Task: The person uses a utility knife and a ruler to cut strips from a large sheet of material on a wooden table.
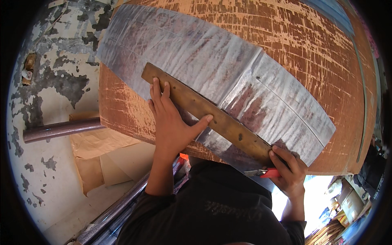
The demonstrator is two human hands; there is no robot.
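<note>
A long, brown straightedge (192, 103) with dark spots lies slantwise across a shiny silver sheet (204, 57). My left hand (169, 120) presses down on it, fingers and thumb spread wide near its far left half. Closed around a red-handled utility knife (267, 173) is my right hand (290, 171); its blade end points left, off the sheet's near edge. The fingertips of this hand also touch the right end of the straightedge. A crease runs across the sheet to the right of its middle, and its near edge reaches my black shirt.
The worn brown tabletop (322, 49) is scratched down to a paler layer. Shiny rolls (122, 204) lean at lower left, near brown paper (102, 145) and another roll (61, 130). A peeling wall (53, 81) borders the left side. Clutter (347, 204) lies at lower right.
</note>
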